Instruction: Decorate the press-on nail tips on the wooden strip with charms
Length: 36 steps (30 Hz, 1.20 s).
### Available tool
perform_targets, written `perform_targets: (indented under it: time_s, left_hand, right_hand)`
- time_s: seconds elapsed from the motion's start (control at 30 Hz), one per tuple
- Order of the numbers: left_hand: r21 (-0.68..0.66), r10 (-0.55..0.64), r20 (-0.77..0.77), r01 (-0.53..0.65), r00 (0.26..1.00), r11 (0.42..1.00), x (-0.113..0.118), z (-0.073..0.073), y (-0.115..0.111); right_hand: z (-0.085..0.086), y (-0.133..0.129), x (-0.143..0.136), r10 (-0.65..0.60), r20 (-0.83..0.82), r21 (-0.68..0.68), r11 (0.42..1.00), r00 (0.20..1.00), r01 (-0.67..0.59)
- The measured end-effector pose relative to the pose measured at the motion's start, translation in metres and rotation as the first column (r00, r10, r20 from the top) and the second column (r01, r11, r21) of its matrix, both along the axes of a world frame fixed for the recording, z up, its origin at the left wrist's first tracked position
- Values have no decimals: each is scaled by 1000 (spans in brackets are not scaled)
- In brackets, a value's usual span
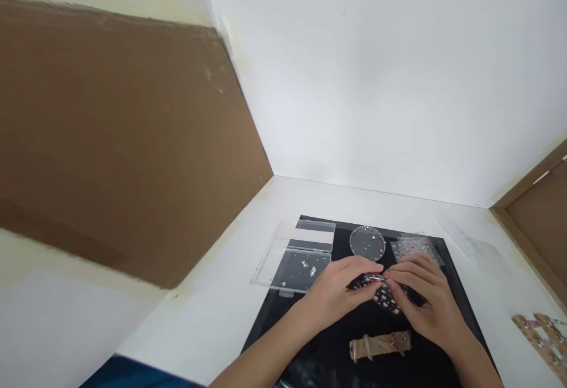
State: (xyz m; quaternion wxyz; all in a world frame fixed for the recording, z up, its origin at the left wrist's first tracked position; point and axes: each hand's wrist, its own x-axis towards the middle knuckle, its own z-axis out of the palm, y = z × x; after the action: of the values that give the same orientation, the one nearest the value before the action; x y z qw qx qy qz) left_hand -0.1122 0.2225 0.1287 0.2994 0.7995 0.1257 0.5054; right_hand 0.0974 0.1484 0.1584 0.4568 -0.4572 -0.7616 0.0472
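My left hand [340, 289] and my right hand [420, 296] meet above a black mat [328, 346]. Fingers and thumbs of both pinch a small clear packet or sheet [386, 299] dotted with white and dark bits. Its upper edge is partly hidden by my fingertips. Just below the hands lies a tan strip [380, 345] carrying several long, narrow pieces that look like false nails. A round clear dish [367, 243] with tiny gems stands beyond my left fingers. Partly behind my right hand is a clear sheet of small gems [416, 246].
An open clear plastic case [290, 289] with small sparkling bits lies on the left, overhanging the mat. Clear film [476, 247] rests at the right. More tan strips [543, 341] with nail-like pieces lie far right. White and brown panels [133, 128] enclose the white table.
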Motion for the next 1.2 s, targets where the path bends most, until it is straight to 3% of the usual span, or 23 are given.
perform_targets:
  time_s: [0.17,0.27,0.47,0.6,0.67,0.8,0.93,1.07,1.2]
  left_hand:
    - [-70,-97,-8,96,995,993,-2,3,1]
    - [-124,-112,-23,108,993,986,-4,5,0]
    - [-337,-96,-28,81,995,938,-9,2,6]
    - [-536,-110,1,93,994,839,-9,-13,17]
    - [-563,-94,-46,52,994,825,-8,-23,20]
    - [-493,-2,-168,-83,986,866,-2,-40,21]
    - [-351,111,-246,-195,963,916,2,-46,16]
    - [-220,194,-236,-247,952,944,3,-43,13]
    - [-126,179,-169,-202,969,971,5,-30,7]
  right_hand:
    - [-11,2,1,30,-179,-256,964,983,-76]
    - [-23,3,8,-34,-298,-370,925,954,-83]
    - [-46,5,29,-311,-481,-419,903,820,97]
    - [-54,6,32,-384,-542,-439,888,748,138]
    - [-54,6,30,-388,-555,-450,884,736,126]
    - [-49,3,25,-352,-550,-476,877,757,63]
    - [-44,2,19,-334,-537,-484,874,775,40]
    - [-40,4,9,-363,-541,-480,874,759,77]
    - [-40,5,2,-339,-523,-494,868,782,47]
